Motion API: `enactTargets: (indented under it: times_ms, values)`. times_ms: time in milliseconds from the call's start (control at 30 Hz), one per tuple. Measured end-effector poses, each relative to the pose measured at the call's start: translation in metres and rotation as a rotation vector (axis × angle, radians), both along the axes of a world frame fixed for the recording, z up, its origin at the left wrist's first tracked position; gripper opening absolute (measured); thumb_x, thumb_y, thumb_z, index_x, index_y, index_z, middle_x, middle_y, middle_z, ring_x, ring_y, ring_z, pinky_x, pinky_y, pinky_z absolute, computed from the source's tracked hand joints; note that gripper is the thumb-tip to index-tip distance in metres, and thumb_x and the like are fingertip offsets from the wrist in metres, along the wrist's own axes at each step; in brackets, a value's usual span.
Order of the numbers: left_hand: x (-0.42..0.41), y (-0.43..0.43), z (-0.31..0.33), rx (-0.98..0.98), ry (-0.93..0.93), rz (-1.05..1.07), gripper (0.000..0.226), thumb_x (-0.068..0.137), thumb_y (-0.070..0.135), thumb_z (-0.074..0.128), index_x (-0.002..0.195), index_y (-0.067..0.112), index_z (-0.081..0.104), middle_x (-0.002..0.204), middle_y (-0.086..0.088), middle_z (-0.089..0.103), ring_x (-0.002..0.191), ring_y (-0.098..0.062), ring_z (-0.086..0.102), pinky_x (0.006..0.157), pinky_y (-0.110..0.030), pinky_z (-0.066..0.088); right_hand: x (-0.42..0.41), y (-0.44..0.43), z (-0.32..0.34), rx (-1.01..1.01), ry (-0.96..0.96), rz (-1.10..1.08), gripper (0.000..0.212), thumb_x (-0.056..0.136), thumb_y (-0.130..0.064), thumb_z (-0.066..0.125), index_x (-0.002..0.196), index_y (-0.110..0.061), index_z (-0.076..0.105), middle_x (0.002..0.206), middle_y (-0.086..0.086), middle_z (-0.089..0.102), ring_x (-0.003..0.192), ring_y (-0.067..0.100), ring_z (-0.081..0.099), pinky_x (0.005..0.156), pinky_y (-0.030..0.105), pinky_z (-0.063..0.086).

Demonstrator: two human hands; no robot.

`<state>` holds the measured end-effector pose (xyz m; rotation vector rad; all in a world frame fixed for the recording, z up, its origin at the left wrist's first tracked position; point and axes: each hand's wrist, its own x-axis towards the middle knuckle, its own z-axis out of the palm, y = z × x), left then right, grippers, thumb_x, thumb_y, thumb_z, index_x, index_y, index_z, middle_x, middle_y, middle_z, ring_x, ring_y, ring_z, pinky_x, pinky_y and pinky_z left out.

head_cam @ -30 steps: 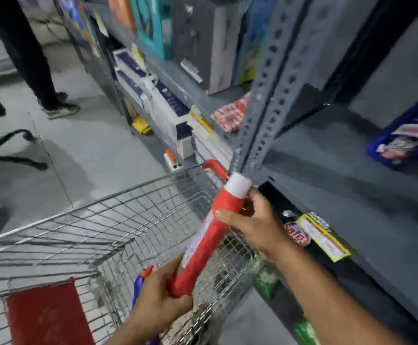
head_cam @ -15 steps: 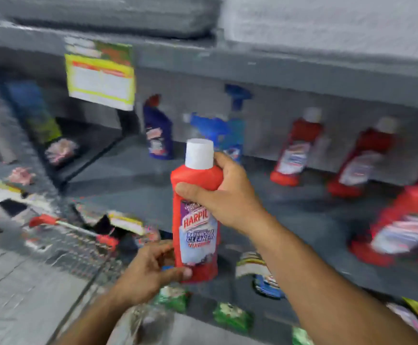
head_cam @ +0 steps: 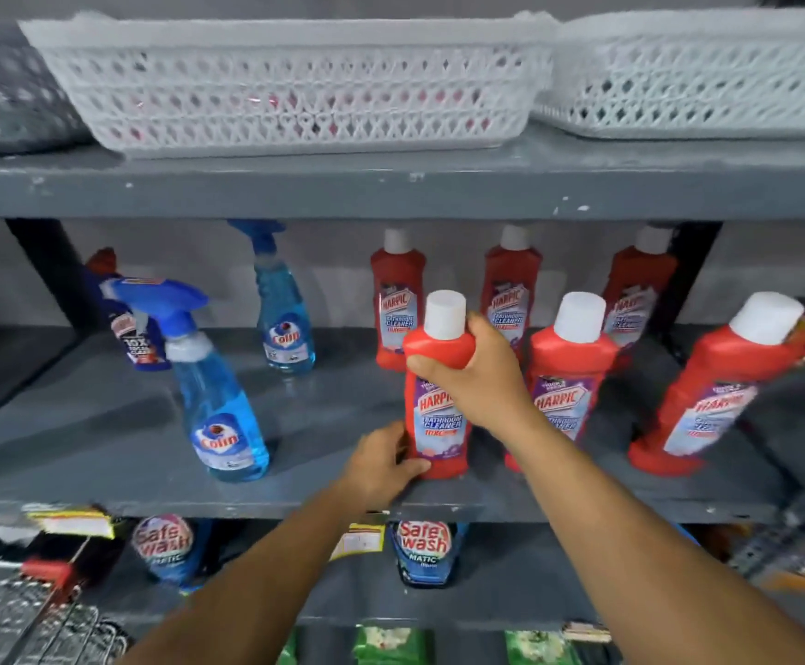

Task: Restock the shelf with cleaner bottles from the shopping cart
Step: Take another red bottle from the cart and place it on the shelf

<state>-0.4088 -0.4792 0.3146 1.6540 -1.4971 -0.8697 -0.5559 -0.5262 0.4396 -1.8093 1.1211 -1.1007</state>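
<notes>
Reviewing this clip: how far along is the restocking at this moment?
Done: five red Harpic bottles already stand on the grey shelf. In hand: a sixth red bottle sits upright at the front, right hand on its shoulder, left hand at its base, not yet released. Left: only a corner of the cart shows, so remaining stock is unclear.

The cleaner bottle [head_cam: 439,400] stands upright near the front of the shelf [head_cam: 103,424], with the right hand [head_cam: 475,381] on its top part and the left hand [head_cam: 381,465] at its bottom. Two bottles stand to its right, three stand behind, and two spray bottles [head_cam: 220,400] stand to its left
</notes>
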Motion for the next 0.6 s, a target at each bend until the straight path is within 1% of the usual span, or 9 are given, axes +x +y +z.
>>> enactTargets:
  times_ms: [133, 233, 300, 367, 400, 467, 533, 567, 600]
  values:
    - [-0.006, -0.006, 0.003, -0.004, -0.148, -0.014, 0.045, 0.078, 0.020, 0.073, 0.121, 0.014, 0.057, 0.121, -0.006, 0.069, 0.111, -0.023, 0.064, 0.100, -0.043, 0.050, -0.007, -0.001, -0.007, 0.000, 0.016, -0.015, 0.063, 0.064, -0.038, 0.083, 0.118, -0.029, 0.054, 0.112, -0.004, 0.067, 0.097, 0.015, 0.067, 0.085, 0.041, 0.057]
    - [-0.005, 0.005, 0.008, -0.085, -0.260, 0.010, 0.049, 0.082, 0.024, 0.069, 0.127, 0.018, 0.053, 0.128, -0.003, 0.065, 0.118, -0.022, 0.060, 0.101, -0.029, 0.045, -0.011, 0.008, -0.004, -0.089, 0.008, -0.083, 0.077, 0.067, -0.035, 0.084, 0.133, -0.025, 0.046, 0.129, 0.002, 0.059, 0.114, 0.018, 0.059, 0.098, 0.044, 0.051]
    - [0.008, 0.028, 0.011, -0.150, -0.306, 0.090, 0.052, 0.083, 0.026, 0.068, 0.132, 0.018, 0.051, 0.133, -0.004, 0.061, 0.118, -0.020, 0.058, 0.100, -0.025, 0.041, -0.006, 0.020, 0.004, -0.391, -0.025, -0.204, 0.074, 0.072, -0.031, 0.081, 0.135, -0.014, 0.048, 0.133, 0.012, 0.053, 0.123, 0.021, 0.051, 0.104, 0.044, 0.044]
    - [0.031, 0.061, 0.013, -0.244, -0.297, 0.197, 0.048, 0.084, 0.022, 0.069, 0.129, 0.014, 0.055, 0.129, -0.008, 0.063, 0.109, -0.017, 0.061, 0.095, -0.018, 0.039, 0.006, 0.030, 0.014, -0.777, -0.092, -0.206, 0.052, 0.079, -0.023, 0.076, 0.124, -0.006, 0.056, 0.127, 0.020, 0.055, 0.123, 0.030, 0.051, 0.105, 0.049, 0.041]
    - [0.048, 0.083, 0.010, -0.279, -0.286, 0.265, 0.045, 0.083, 0.019, 0.070, 0.126, 0.012, 0.058, 0.126, -0.008, 0.065, 0.109, -0.017, 0.062, 0.094, -0.014, 0.037, 0.019, 0.035, 0.016, -0.905, -0.126, -0.135, 0.042, 0.081, -0.021, 0.073, 0.118, -0.006, 0.060, 0.122, 0.020, 0.057, 0.121, 0.032, 0.053, 0.104, 0.052, 0.041]
    - [0.091, 0.136, 0.004, -0.290, -0.286, 0.442, 0.036, 0.084, 0.016, 0.068, 0.119, 0.010, 0.061, 0.117, -0.006, 0.068, 0.108, -0.017, 0.062, 0.094, -0.012, 0.038, 0.059, 0.049, 0.011, -0.970, -0.170, 0.074, 0.028, 0.084, -0.020, 0.070, 0.109, -0.009, 0.064, 0.112, 0.015, 0.062, 0.112, 0.028, 0.058, 0.103, 0.050, 0.043]
    - [0.137, 0.189, -0.004, -0.264, -0.297, 0.661, 0.026, 0.084, 0.013, 0.066, 0.110, 0.009, 0.064, 0.107, -0.008, 0.070, 0.098, -0.023, 0.064, 0.091, -0.022, 0.045, 0.104, 0.071, -0.008, -0.871, -0.150, 0.304, 0.021, 0.085, -0.017, 0.069, 0.103, -0.008, 0.068, 0.104, 0.014, 0.065, 0.103, 0.022, 0.061, 0.100, 0.033, 0.045]
    - [0.165, 0.222, -0.012, -0.240, -0.325, 0.801, 0.022, 0.084, 0.012, 0.065, 0.106, 0.008, 0.064, 0.103, -0.011, 0.070, 0.095, -0.028, 0.064, 0.088, -0.026, 0.045, 0.134, 0.088, -0.023, -0.776, -0.114, 0.432, 0.019, 0.083, -0.015, 0.070, 0.100, -0.007, 0.069, 0.101, 0.014, 0.065, 0.099, 0.020, 0.060, 0.098, 0.028, 0.045]
    - [0.193, 0.257, -0.021, -0.199, -0.365, 0.947, 0.021, 0.084, 0.012, 0.064, 0.104, 0.008, 0.065, 0.103, -0.014, 0.069, 0.093, -0.030, 0.064, 0.086, -0.027, 0.043, 0.163, 0.108, -0.040, -0.674, -0.047, 0.548, 0.018, 0.081, -0.012, 0.072, 0.098, -0.007, 0.070, 0.100, 0.014, 0.065, 0.098, 0.020, 0.061, 0.096, 0.027, 0.045]
